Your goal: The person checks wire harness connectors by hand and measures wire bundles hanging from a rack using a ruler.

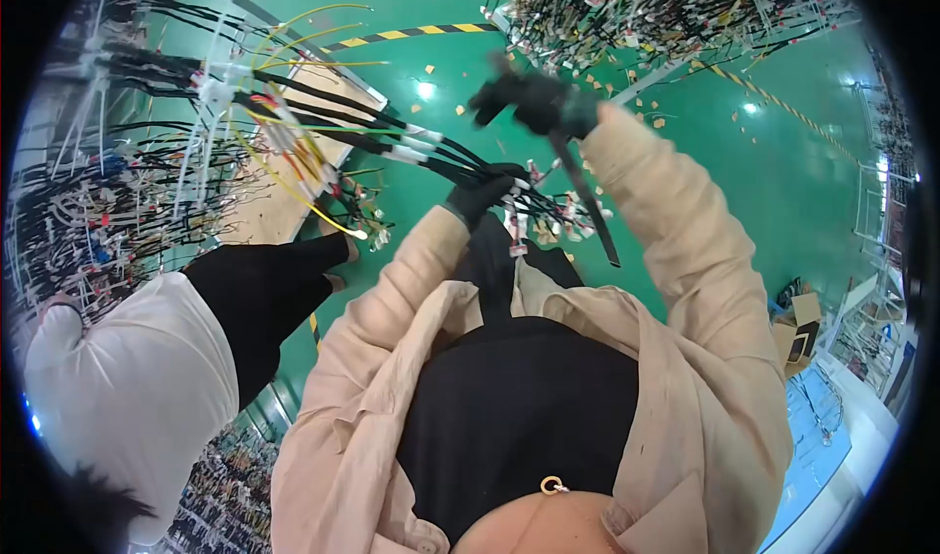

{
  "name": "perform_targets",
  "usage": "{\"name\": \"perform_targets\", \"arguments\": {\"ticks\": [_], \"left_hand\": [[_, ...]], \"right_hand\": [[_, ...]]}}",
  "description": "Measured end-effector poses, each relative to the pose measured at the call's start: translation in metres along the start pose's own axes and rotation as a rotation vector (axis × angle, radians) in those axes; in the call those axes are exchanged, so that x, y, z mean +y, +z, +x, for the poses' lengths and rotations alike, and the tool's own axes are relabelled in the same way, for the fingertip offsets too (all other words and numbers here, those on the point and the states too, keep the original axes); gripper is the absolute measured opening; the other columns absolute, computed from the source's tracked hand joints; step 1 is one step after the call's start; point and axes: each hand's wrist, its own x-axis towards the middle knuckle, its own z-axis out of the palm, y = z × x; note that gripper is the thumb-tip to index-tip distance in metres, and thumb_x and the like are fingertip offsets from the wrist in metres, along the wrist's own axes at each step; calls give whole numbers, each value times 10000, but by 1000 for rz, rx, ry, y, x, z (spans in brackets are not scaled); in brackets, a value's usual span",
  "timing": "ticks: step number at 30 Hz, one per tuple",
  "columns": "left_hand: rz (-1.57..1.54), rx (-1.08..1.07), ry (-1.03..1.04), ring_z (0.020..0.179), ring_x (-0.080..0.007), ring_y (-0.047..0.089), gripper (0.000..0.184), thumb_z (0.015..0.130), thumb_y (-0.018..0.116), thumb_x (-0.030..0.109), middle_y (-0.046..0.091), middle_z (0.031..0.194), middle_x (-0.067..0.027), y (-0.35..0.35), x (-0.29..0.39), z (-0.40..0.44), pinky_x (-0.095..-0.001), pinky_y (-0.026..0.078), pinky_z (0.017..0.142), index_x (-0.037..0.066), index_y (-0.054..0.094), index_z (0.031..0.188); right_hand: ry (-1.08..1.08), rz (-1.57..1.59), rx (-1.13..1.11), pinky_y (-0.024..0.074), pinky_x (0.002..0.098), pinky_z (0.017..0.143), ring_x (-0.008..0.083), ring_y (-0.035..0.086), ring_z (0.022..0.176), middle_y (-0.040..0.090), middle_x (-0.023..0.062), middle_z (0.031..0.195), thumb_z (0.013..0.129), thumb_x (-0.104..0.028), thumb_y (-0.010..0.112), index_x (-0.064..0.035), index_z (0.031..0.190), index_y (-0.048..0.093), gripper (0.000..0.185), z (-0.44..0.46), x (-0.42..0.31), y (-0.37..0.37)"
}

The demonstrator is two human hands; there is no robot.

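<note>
Black cables (453, 170) clenched in left hand (481, 196), partly hidden, right hand (534, 102) blurred, grip unclear

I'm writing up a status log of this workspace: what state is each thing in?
Left hand: gloved, closed around the cable bundle.
Right hand: gloved, raised, blurred; grip unclear.
Cable bundle: gathered, bound with white wraps.
Dark strip: hanging below the right hand; how it is held is unclear.
Cardboard box: open.
Beige shirt: worn open.
</note>
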Motion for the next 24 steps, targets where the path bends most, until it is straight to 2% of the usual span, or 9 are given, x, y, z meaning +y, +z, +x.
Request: {"name": "perform_targets", "arguments": {"ticks": [2, 4, 6, 8, 10, 13, 15, 18, 24], "left_hand": [[-72, 86, -111, 854, -165, 560, 340, 818, 473, 98, 569, 999, -123, 1, 13, 1, -285, 462, 722, -4, 446, 1141], [-261, 109, -43, 910, -230, 544, 385, 795, 479, 74, 533, 1053, -165, 11, 17, 1, -330, 451, 764, -15, 416, 1164], [-410, 123, 14, 929, -264, 536, 404, 779, 488, 66, 513, 1080, -183, 24, 18, 7, -352, 446, 779, -18, 410, 1167], [-472, 98, 60, 945, -270, 528, 362, 762, 507, 80, 500, 1092, -199, 33, 7, 11, -354, 437, 778, -4, 453, 1111], [-495, 22, 135, 936, -259, 530, 306, 760, 509, 84, 508, 1078, -196, 39, 6, 16, -342, 438, 764, 10, 486, 1056], [-369, 125, 127, 756, -191, 560, 180, 762, 511, 99, 571, 926, -150, 60, 20, 24, -255, 437, 587, 32, 524, 929], [-299, 220, 122, 644, -148, 549, 170, 763, 510, 110, 587, 850, -124, 78, 35, 25, -215, 400, 490, 17, 534, 903], [-341, 353, 64, 639, -151, 552, 195, 757, 516, 113, 588, 831, -116, 86, 36, 28, -224, 410, 504, 4, 534, 918], [-411, 180, 166, 711, -184, 545, 429, 712, 519, 135, 568, 833, -112, 104, 40, 25, -290, 429, 608, -22, 461, 1107]], "right_hand": [[-524, -465, 244, 431, 262, 562, 108, 501, 578, 617, 33, 844, 760, -200, 483, -101, 921, 609, 227, -26, 21, -53], [338, 35, 282, 438, 252, 575, 108, 533, 613, 626, 34, 823, 777, -242, 456, -106, 931, 608, 256, -66, -13, -74], [276, -215, 74, 433, 246, 576, 104, 551, 638, 629, 27, 778, 766, -320, 470, -106, 934, 610, 306, -83, 21, -92], [500, -210, 61, 447, 259, 651, 137, 569, 714, 630, 40, 819, 736, -373, 542, -100, 951, 609, 353, -100, 38, -78], [166, -367, 22, 445, 285, 735, 181, 573, 783, 617, 68, 889, 720, -347, 583, -89, 965, 600, 356, -112, 69, -72], [-117, -315, 136, 431, 304, 785, 204, 571, 818, 602, 81, 935, 711, -300, 614, -86, 969, 592, 336, -117, 91, -54], [-61, -256, -6, 433, 305, 778, 193, 569, 823, 600, 73, 936, 709, -269, 626, -90, 964, 589, 314, -111, 96, -49], [23, -239, -110, 444, 294, 744, 170, 576, 790, 613, 61, 854, 713, -224, 631, -82, 908, 600, 244, -105, 94, -48], [36, -179, -104, 453, 280, 707, 151, 580, 756, 621, 61, 794, 739, -200, 611, -69, 866, 608, 183, -121, 74, -52]]}}
